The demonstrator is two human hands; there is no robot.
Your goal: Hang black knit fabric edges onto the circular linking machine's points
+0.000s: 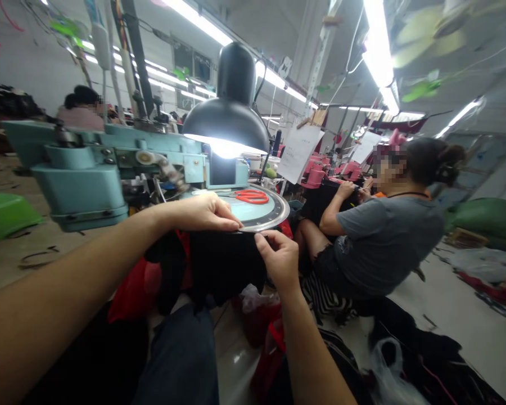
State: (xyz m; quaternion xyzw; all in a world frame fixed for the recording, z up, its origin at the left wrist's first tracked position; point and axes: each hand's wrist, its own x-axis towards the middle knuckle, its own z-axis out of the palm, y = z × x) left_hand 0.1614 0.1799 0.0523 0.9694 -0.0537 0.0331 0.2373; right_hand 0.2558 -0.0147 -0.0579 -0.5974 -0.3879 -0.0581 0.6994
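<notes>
Left hand [204,212] pinches the edge of a soft black knit fabric [223,264] beside a round metal-rimmed machine dial [274,211]; right hand [279,261] pinches it too; limp, light, best held by the edge.

I am looking into a garment workshop, I think for knitted clothes. It shows a pale teal linking machine [80,169] with a round metal dial [257,211], black knitted cloth [223,264], a black dome lamp [231,107] and long white fluorescent tubes [198,22] overhead. A seated worker in a grey T-shirt [388,242] sits near pink machine parts [316,174], and white paper sheets [298,152] hang nearby.
</notes>
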